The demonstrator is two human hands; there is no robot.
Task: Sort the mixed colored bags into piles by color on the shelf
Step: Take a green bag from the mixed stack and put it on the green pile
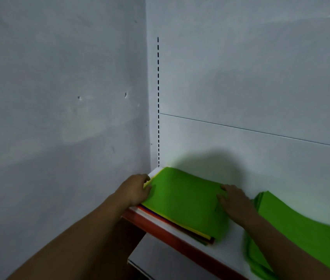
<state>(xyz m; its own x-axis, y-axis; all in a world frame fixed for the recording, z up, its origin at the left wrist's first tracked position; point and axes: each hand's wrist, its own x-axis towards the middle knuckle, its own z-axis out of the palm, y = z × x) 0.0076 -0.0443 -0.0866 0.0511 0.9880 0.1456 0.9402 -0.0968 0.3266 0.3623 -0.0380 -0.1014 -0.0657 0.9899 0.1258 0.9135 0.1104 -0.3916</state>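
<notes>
Two piles of bags sit on the white shelf (233,242) with its red front lip. At the left end, against the corner, lies a mixed stack (197,232) whose edges show yellow, red and darker layers, and a green bag (184,201) lies flat on top of it. Just to the right, with a strip of bare shelf between them, is a green pile (301,227) that sags over the front edge. The left hand (136,189) grips the stack's left edge, fingers curled at the corner and thumb on the green bag; how many layers it has caught I cannot tell. The right hand (235,202) lies flat, fingers relaxed and spread, pressing on the right part of the green bag and clasping nothing. A slotted upright (158,98) runs up the back panel.
</notes>
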